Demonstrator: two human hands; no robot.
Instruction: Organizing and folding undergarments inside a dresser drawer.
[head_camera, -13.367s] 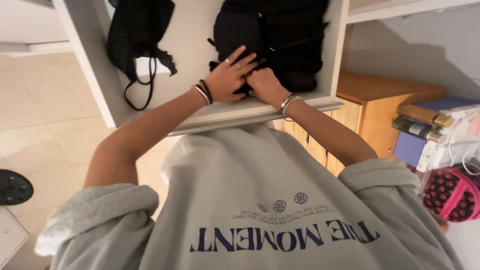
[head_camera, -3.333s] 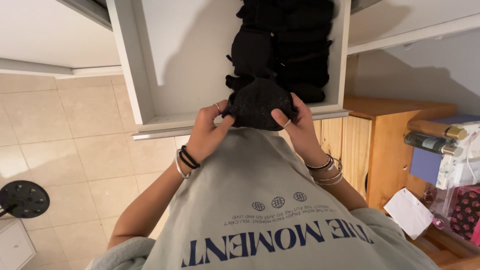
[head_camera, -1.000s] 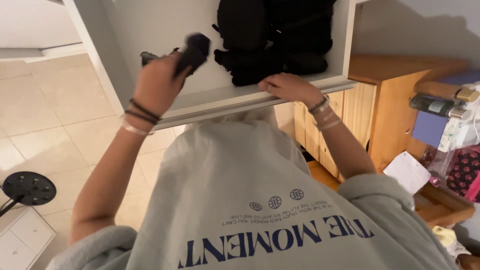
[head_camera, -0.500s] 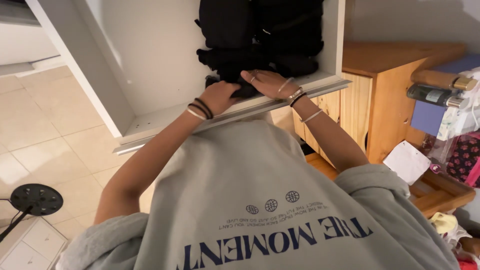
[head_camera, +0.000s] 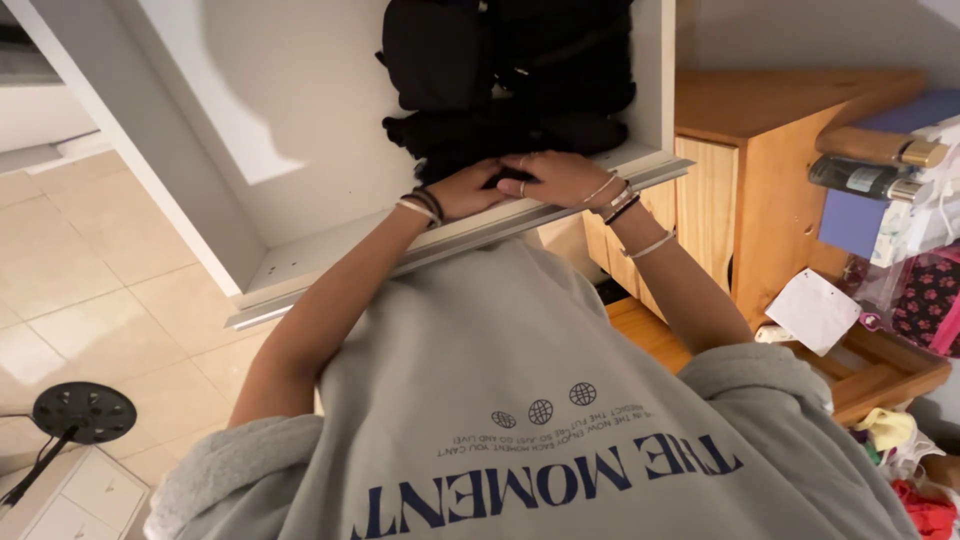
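The left hand (head_camera: 472, 190) and the right hand (head_camera: 555, 178) meet at the front edge of the white drawer (head_camera: 300, 255), both pressing flat, fingers not clenched, on a small black folded garment (head_camera: 470, 160). The garment lies directly under the 2 hands, at the near end of the row of black folded clothes (head_camera: 520, 70) that runs away from the person along the drawer's right side. Both forearms reach forward with wrists bent down, and the right hand partly covers the left.

To your right stands a wooden cabinet (head_camera: 760, 150), with a white paper slip (head_camera: 812, 310) leaning by it. A black round stand base (head_camera: 84, 412) sits on the beige tiled floor (head_camera: 70, 260) at your left.
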